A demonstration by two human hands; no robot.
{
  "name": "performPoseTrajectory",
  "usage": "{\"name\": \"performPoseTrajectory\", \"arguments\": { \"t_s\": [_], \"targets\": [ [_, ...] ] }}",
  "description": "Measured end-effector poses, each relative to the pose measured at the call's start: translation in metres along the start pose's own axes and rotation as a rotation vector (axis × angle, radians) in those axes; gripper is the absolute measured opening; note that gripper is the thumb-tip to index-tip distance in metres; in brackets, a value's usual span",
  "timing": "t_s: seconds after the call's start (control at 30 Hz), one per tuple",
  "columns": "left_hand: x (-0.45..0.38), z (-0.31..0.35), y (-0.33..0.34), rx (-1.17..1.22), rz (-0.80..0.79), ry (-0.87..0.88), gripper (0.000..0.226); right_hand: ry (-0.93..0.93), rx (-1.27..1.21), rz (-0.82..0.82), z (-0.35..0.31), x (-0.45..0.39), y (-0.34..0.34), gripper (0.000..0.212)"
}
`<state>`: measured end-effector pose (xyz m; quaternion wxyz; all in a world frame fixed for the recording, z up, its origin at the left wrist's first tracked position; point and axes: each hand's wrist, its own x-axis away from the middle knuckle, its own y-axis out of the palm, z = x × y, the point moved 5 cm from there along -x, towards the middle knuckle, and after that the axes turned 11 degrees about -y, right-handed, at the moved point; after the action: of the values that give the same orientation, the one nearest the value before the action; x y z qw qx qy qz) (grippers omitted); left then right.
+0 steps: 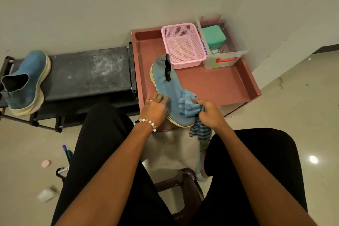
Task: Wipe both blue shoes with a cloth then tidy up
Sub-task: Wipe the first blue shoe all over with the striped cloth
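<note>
You were mid-wipe: your left hand (155, 109) lay flat steadying one shoe (169, 90) on the tray (220, 86), your right hand (211, 115) gripped the cloth (189, 105) against it, and the other shoe (27, 82), left of the tray, looked still dusty.

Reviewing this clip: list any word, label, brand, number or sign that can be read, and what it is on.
None can be read.
Label on the side of the clear plastic box, next to the pink basket: blue and red print, too small and blurred.
Marker on the floor by the left leg: dark print on its white barrel, blurred.
Both blue shoes, on the black rack and on the red tray: no visible branding.
</note>
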<state>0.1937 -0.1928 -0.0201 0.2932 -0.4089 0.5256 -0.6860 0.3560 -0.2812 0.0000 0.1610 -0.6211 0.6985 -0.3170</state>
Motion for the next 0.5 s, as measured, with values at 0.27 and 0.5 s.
{"name": "performPoseTrajectory", "arguments": {
  "t_s": [0.27,0.5],
  "targets": [
    [-0.002,-0.007,0.012,-0.171,-0.118,-0.033,0.071,-0.326,0.123,0.589,-0.076,0.001,-0.029,0.062],
    [0.002,-0.011,0.005,-0.256,-0.135,-0.061,0.079,-0.369,1.034,-0.386,-0.051,-0.025,0.057,0.057]
  ]
}}
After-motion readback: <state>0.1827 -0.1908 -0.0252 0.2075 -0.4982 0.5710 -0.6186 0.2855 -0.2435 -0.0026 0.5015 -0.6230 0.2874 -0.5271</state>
